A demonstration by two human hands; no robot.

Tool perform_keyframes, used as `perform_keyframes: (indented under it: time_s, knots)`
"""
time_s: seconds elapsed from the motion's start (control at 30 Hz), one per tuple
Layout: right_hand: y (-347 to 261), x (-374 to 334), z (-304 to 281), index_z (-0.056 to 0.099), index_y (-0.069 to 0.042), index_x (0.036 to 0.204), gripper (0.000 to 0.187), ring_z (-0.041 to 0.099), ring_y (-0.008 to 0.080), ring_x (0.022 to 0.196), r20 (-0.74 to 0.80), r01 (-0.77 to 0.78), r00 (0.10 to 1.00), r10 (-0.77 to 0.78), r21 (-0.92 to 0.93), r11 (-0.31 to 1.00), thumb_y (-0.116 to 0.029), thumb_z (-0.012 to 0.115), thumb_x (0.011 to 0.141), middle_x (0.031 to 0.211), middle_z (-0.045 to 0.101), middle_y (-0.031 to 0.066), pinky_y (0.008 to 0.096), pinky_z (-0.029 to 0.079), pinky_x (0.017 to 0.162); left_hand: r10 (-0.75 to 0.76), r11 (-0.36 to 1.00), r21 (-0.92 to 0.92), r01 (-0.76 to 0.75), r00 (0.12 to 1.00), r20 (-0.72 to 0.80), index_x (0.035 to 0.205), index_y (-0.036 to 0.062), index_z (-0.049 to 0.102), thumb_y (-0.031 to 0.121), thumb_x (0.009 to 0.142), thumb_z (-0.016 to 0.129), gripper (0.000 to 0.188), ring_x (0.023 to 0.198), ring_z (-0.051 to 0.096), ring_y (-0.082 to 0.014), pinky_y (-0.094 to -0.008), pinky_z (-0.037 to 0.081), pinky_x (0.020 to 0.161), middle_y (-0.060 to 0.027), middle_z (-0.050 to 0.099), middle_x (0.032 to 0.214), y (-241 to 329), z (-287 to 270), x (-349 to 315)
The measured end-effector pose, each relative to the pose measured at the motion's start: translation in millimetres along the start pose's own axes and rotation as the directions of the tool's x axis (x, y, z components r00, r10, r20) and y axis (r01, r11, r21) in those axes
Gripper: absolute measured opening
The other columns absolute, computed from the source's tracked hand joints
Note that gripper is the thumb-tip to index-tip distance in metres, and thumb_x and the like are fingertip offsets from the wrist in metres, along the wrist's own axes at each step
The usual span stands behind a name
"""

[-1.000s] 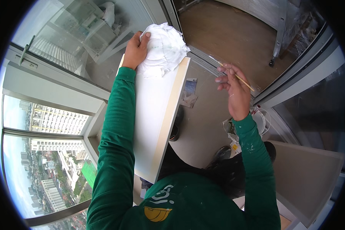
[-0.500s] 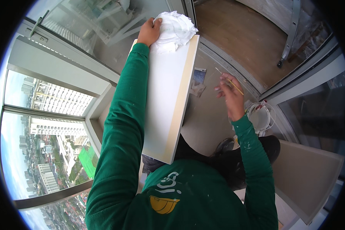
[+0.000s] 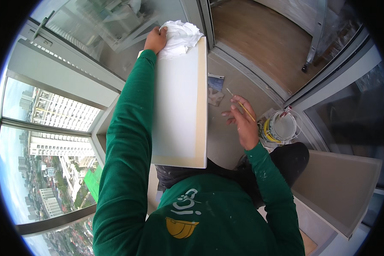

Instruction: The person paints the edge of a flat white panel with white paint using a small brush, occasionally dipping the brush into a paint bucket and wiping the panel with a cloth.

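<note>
A white panel (image 3: 175, 104) with tan masking strips along its border rests by my lap and slants away from me. At its far end my left hand (image 3: 156, 40) is closed on a crumpled white cloth (image 3: 182, 37), which lies over the panel's far edge. My right hand (image 3: 245, 128) is raised to the right of the panel, apart from it. Between its thumb and fingers is a thin paintbrush (image 3: 247, 112) with a yellowish handle, its tip pointing up and left. The other fingers of that hand are loosely bent.
A paint bucket (image 3: 281, 128) with a wire handle stands on the floor beyond my right knee. Another framed panel (image 3: 337, 187) leans at the right. A small printed sheet (image 3: 216, 83) lies on the floor. Tall windows (image 3: 51, 141) line the left; a sliding-door track (image 3: 251, 72) curves ahead.
The panel has turned more upright in view and shifted left with the cloth and my left hand. My right hand and the brush have come slightly left and nearer to me.
</note>
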State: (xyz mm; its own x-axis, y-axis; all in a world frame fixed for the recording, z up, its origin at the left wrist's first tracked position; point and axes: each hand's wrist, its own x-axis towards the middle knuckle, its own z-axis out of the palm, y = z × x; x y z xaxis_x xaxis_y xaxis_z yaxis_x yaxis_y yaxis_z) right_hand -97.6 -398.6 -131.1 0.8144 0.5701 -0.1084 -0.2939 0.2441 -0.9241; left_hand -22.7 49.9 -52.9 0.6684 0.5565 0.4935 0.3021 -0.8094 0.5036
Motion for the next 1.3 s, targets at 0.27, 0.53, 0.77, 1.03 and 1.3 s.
perform_keyframes:
  time_s: [0.27, 0.53, 0.77, 1.03, 1.3]
  knots:
    - [-17, -44, -13, 0.051, -0.005, 0.150, 0.045, 0.075, 0.0264, 0.103, -0.024, -0.012, 1.000, 0.015, 0.121, 0.993, -0.029, 0.056, 0.112, 0.144, 0.055, 0.0119, 0.0338, 0.057, 0.076, -0.082, 0.996, 0.019, 0.083, 0.996, -0.023, 0.115, -0.0095, 0.068, 0.045, 0.105, 0.055, 0.057, 0.117, 0.064, -0.0534, -0.0526, 0.050, 0.101, -0.0378, 0.069, 0.118, -18, -8, 4]
    - [-14, -93, -24, 0.044, -0.006, 0.156, 0.055, 0.070, 0.0280, 0.116, -0.107, 0.138, 0.988, -0.110, 0.294, 0.946, -0.036, 0.056, 0.111, 0.149, 0.049, 0.0143, 0.0418, 0.060, 0.085, -0.244, 0.969, 0.022, 0.244, 0.970, -0.004, 0.127, -0.0096, 0.066, 0.045, 0.105, 0.053, 0.060, 0.125, 0.063, -0.0494, -0.0509, 0.050, 0.107, -0.0350, 0.068, 0.129, -37, 1, 0]
    - [-7, -99, -17, 0.032, -0.003, 0.162, 0.077, 0.065, 0.0268, 0.123, -0.169, 0.231, 0.968, -0.183, 0.331, 0.915, -0.018, 0.075, 0.100, 0.162, 0.035, 0.0171, 0.0455, 0.060, 0.094, -0.283, 0.956, 0.058, 0.287, 0.957, -0.066, 0.125, -0.0078, 0.068, 0.043, 0.106, 0.053, 0.056, 0.121, 0.065, -0.0506, -0.0521, 0.051, 0.105, -0.0341, 0.070, 0.124, -47, -5, -6]
    - [-6, -78, -10, 0.027, 0.001, 0.162, 0.082, 0.062, 0.0256, 0.127, -0.240, 0.146, 0.969, -0.057, 0.373, 0.916, -0.006, 0.076, 0.096, 0.160, 0.039, 0.0162, 0.0434, 0.057, 0.098, -0.320, 0.943, 0.059, 0.328, 0.940, -0.117, 0.120, -0.0070, 0.068, 0.044, 0.107, 0.054, 0.054, 0.118, 0.065, -0.0518, -0.0526, 0.052, 0.102, -0.0347, 0.070, 0.121, -35, -29, -34]
    - [-11, -48, -25, 0.032, -0.001, 0.160, 0.085, 0.061, 0.0266, 0.128, -0.312, 0.126, 0.950, 0.010, 0.413, 0.902, -0.003, 0.081, 0.090, 0.158, 0.041, 0.0157, 0.0424, 0.055, 0.102, -0.379, 0.924, -0.010, 0.383, 0.907, -0.183, 0.123, -0.0057, 0.060, 0.043, 0.108, 0.055, 0.051, 0.113, 0.067, -0.0516, -0.0525, 0.052, 0.097, -0.0325, 0.071, 0.118, -32, -53, -78]
